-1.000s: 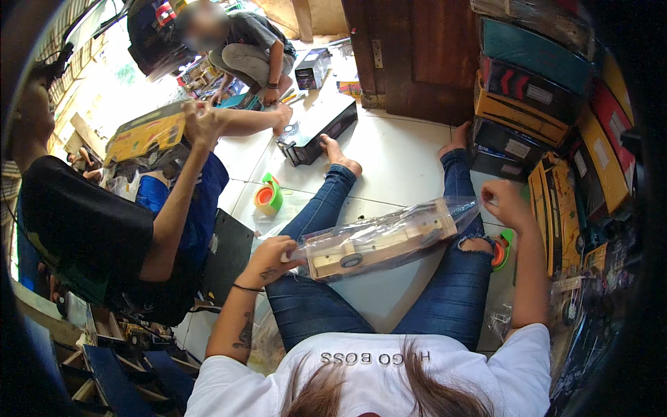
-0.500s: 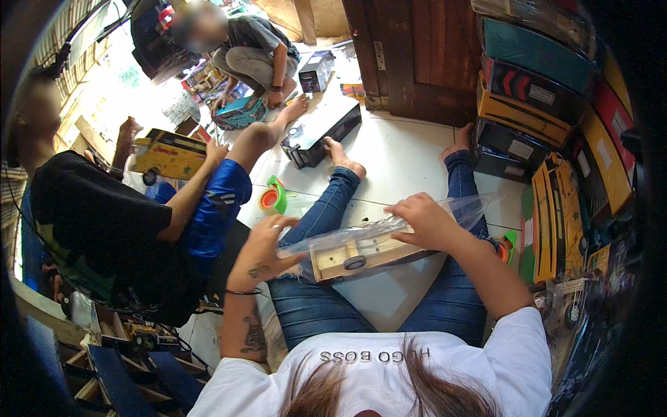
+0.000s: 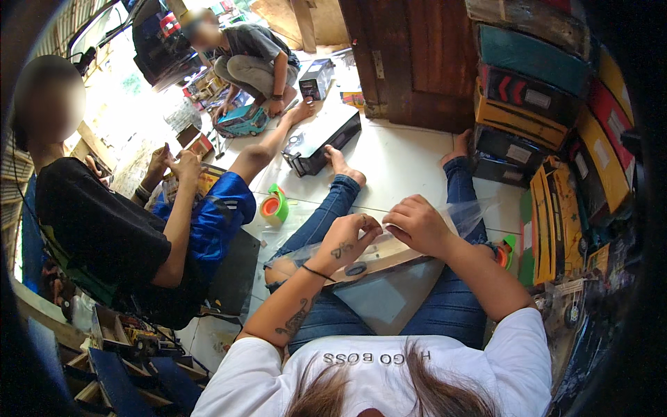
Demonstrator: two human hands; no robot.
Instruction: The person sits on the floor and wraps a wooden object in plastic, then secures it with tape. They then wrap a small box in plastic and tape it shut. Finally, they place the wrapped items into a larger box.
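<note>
A wooden toy vehicle [image 3: 386,256] lies wheels up between my thighs, its pale underside and one dark wheel [image 3: 356,268] showing. Clear plastic wrap [image 3: 464,214] is spread around it and sticks out past both ends. Above the toy my two hands almost meet. My left hand [image 3: 353,240], reaching in over the toy's left part, has its fingertips pinched on the plastic. Beside it, my right hand [image 3: 420,224] is curled with thumb and fingers together, also at the plastic's edge. The exact fold under the fingertips is too small to make out.
A green and orange tape dispenser [image 3: 274,206] stands by my left leg, another [image 3: 506,251] by my right knee. Boxes [image 3: 531,90] are stacked at the right. A black box [image 3: 321,139] lies ahead. One person sits at my left; another crouches beyond with a teal toy vehicle [image 3: 240,120].
My left hand has moved right, from the toy's left end to beside my right hand. Both hands have closed. The person at my left has lowered the yellow toy and raised their hands.
</note>
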